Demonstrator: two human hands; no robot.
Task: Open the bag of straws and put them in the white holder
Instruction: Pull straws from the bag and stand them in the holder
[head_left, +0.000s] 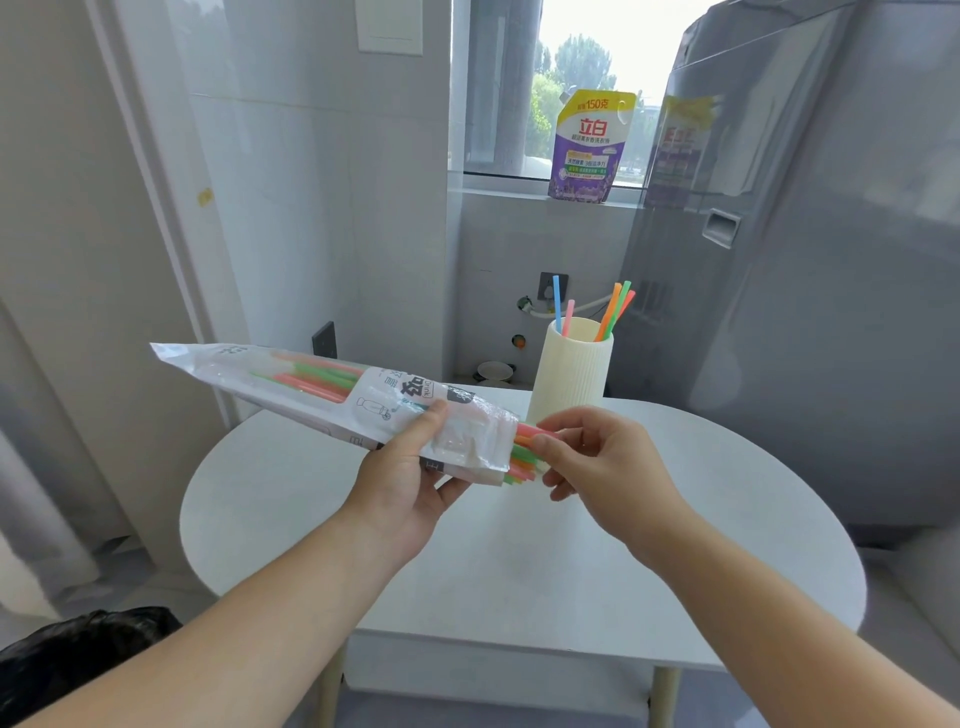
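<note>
Bag was already open: left hand (410, 483) gripped the clear printed plastic bag of coloured straws (332, 395) above the round white worktop (519, 561), right hand (597, 457) pinched the straw ends (523, 456) poking out. Only a few loose straws (609, 314) stood in the ribbed white holder (571, 379), so most of the job was left

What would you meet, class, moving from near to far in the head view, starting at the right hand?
Right hand pinching coloured plastic straws → white ribbed cylindrical holder → purple and yellow detergent pouch on the window sill → green trees outside.
</note>
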